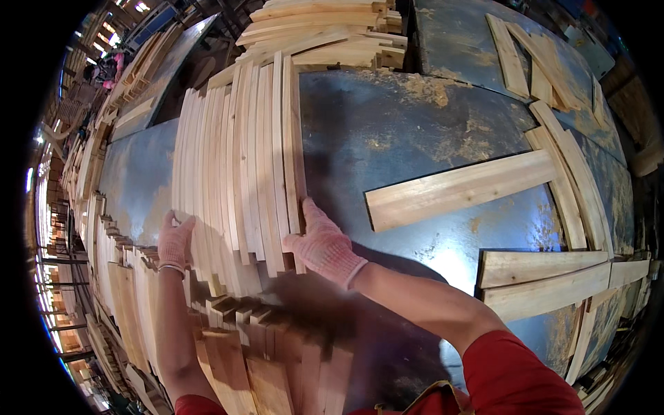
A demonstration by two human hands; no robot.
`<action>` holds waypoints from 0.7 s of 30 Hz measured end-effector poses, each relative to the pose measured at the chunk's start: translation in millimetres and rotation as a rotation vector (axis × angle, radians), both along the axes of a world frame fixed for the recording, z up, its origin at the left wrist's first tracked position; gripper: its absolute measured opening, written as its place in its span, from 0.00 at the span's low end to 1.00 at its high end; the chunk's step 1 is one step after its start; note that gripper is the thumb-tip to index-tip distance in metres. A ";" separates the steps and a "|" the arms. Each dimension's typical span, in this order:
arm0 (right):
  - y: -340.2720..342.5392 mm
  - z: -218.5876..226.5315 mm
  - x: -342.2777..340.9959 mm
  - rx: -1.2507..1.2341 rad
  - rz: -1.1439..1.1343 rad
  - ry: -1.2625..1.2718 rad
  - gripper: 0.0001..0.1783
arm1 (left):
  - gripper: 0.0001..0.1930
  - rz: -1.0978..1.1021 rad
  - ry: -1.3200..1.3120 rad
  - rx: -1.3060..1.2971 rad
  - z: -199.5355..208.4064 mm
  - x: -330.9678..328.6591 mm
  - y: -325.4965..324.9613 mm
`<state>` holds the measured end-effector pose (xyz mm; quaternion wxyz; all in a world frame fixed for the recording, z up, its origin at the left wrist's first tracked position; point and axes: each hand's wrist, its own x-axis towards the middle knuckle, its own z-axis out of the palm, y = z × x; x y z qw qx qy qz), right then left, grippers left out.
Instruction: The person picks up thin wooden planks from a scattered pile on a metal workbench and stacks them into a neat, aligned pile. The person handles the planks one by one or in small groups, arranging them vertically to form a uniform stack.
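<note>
A tight row of narrow wooden boards (pixel 232 159) stands on edge on the dark metal tabletop, its long sides running away from me. My left hand (pixel 175 243), in a pale pink knit glove, curls against the left side of the row near its front end. At the opposite side my right hand (pixel 324 247), gloved alike, grips the near end of the outermost boards, thumb at the front and fingers along the side. The row lies between both hands. Some fingertips are hidden against the wood.
Below the row, more boards (pixel 266 377) are packed with uneven ends. A loose plank (pixel 460 188) lies right of my right hand, on the sawdust-marked metal tabletop (pixel 408 124). Two planks (pixel 543 280) lie farther right. Stacked boards (pixel 325 28) rise at the far side.
</note>
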<state>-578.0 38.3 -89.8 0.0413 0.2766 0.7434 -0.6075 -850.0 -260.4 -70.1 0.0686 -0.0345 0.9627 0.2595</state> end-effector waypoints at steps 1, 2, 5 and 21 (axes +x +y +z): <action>-2.0 -1.8 -6.9 -0.004 -0.033 0.015 0.36 | 0.40 0.021 0.004 -0.070 -5.2 -9.4 3.3; -5.4 -4.2 -17.2 0.013 -0.042 0.029 0.35 | 0.39 -0.143 0.095 -0.177 -5.0 -21.9 4.0; -9.3 -12.3 -56.6 -0.023 -0.023 0.108 0.37 | 0.36 -0.191 0.090 -0.159 3.4 -68.7 19.5; 236.5 38.6 211.8 1.149 0.714 -0.227 0.54 | 0.38 -1.354 0.450 -0.003 101.6 259.6 180.4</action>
